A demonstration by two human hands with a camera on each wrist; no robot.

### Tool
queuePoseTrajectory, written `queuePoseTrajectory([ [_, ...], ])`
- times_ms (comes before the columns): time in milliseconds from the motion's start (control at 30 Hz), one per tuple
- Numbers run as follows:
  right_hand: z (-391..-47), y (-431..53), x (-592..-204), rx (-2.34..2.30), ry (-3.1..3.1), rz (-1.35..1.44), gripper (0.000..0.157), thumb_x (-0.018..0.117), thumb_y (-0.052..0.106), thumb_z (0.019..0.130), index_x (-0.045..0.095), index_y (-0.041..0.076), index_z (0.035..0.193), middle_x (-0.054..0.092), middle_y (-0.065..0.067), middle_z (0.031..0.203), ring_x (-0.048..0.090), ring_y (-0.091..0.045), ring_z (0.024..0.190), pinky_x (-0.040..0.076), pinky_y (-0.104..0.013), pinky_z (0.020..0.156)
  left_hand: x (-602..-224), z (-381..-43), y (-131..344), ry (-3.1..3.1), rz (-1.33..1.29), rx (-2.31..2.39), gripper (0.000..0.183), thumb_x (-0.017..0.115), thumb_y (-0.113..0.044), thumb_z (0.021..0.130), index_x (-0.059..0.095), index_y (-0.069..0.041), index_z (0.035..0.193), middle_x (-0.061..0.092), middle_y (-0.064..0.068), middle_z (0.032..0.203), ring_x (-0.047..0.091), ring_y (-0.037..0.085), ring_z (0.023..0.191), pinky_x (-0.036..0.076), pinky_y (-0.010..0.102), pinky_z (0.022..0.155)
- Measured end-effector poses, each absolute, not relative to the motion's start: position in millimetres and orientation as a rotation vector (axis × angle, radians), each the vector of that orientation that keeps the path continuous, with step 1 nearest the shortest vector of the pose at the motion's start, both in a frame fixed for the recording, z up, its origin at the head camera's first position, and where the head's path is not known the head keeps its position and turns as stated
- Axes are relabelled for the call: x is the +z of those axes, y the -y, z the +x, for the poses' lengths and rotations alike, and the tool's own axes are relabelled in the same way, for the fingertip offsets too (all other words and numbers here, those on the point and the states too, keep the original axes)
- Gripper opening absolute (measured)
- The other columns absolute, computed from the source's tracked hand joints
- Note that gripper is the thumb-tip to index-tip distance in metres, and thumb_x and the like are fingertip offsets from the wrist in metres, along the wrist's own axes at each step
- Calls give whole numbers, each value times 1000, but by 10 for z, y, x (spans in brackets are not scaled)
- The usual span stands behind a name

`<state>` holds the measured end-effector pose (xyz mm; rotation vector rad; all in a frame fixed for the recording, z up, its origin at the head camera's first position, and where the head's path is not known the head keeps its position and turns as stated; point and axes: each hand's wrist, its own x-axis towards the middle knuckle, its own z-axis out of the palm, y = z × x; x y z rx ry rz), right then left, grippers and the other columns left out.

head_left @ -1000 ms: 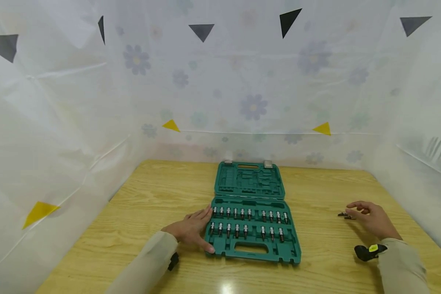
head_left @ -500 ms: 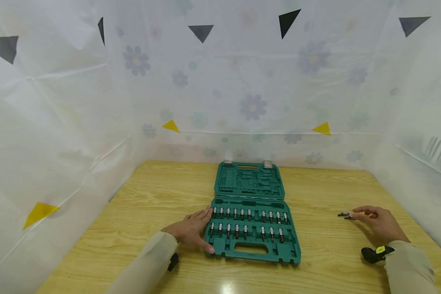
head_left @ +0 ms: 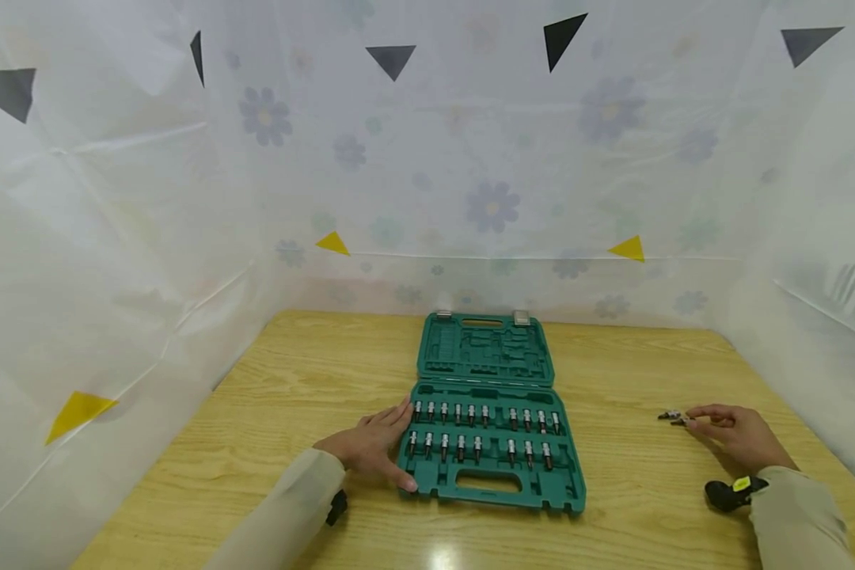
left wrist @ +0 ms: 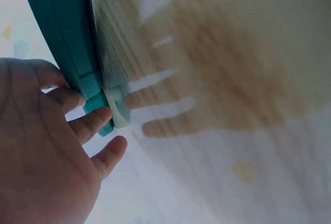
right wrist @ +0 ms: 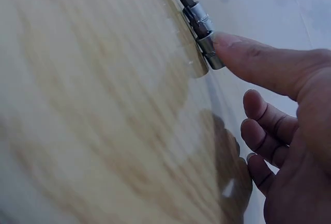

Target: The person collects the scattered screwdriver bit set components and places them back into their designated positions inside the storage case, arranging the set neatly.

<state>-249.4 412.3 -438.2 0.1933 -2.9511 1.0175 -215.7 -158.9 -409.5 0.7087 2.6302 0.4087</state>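
A green tool case (head_left: 490, 431) lies unfolded on the table, its lower half holding two rows of bit sockets (head_left: 470, 413). My left hand (head_left: 374, 445) rests spread along the case's left edge, thumb at the front corner. In the left wrist view its fingers (left wrist: 93, 125) touch the case's side (left wrist: 67, 32). Far to the right, two loose bit sockets lie side by side. My right hand (head_left: 737, 435) pinches the nearer bit socket (right wrist: 211, 58) by its silver end; the index finger is hidden in the right wrist view. The farther bit socket (right wrist: 199, 13) lies just beyond.
The case's lid (head_left: 483, 348) leans back behind the lower half, its moulded recesses facing me. Wood-grain table (head_left: 613, 491) extends around the case. White flowered sheeting (head_left: 427, 158) encloses the table at the back and both sides.
My right hand has drawn back slightly to the right and towards me, from over both loose bit sockets to the end of the nearer one. My left hand has stayed put.
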Motion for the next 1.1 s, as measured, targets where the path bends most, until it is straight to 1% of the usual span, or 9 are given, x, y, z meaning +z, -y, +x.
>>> queuePoseTrajectory([
  [100,-2497,-4133,-4394,999,2948,211,48,56,37,89,58,-3,116,61,-19,103,52,2,73,48,-41,67,-4084,-2153,1586,-2629,709,413,117,62,-69,66,0,-10,147,-6,4,153,3,26,139,10,52,107],
  [200,-2498,-4144,-4399,975,2949,215,47,57,37,89,60,-3,114,60,-24,107,53,2,75,48,-43,68,-4077,-2148,1583,-2628,708,417,117,62,-68,67,0,-10,147,-6,4,153,3,26,139,10,52,107],
  [233,-2500,-4147,-4401,968,2951,211,47,57,37,89,60,-2,114,59,-25,108,54,-1,77,48,-43,68,-4076,-2148,1582,-2627,707,420,117,62,-68,67,0,-10,147,-6,4,153,3,26,139,10,52,107],
  [333,-2505,-4154,-4401,961,2961,211,46,58,36,88,61,-2,113,56,-29,110,58,-17,83,48,-45,68,-4076,-2142,1584,-2627,702,434,117,63,-67,67,1,-10,147,-5,4,153,3,26,139,10,52,107],
  [400,-2509,-4155,-4400,953,2968,209,46,59,35,88,61,-3,112,55,-31,111,58,-26,87,47,-45,69,-4077,-2140,1584,-2627,699,441,117,64,-67,66,1,-10,147,-5,4,153,3,27,139,10,52,107],
  [467,-2514,-4157,-4401,950,2976,216,45,59,34,88,61,-4,112,55,-31,110,57,-33,88,47,-46,69,-4078,-2138,1583,-2629,696,439,117,64,-67,66,1,-10,147,-5,4,153,3,26,139,10,52,107],
  [700,-2542,-4184,-4433,925,2982,216,44,60,34,88,61,-4,111,60,-25,104,58,-25,83,47,-46,69,-4081,-2142,1580,-2629,701,421,116,63,-67,67,1,-10,147,-5,4,153,3,26,139,10,52,107],
  [967,-2527,-4181,-4434,900,2986,222,45,59,35,88,61,-3,112,60,-23,103,57,-27,84,46,-45,68,-4090,-2142,1587,-2633,702,426,117,64,-67,66,1,-10,147,-5,4,153,4,25,139,11,52,107],
  [1100,-2513,-4175,-4423,888,2983,229,46,58,37,88,61,-3,111,60,-20,101,57,-23,82,46,-45,67,-4091,-2145,1586,-2636,700,414,117,63,-67,66,1,-10,147,-5,4,153,4,25,139,11,52,107],
])
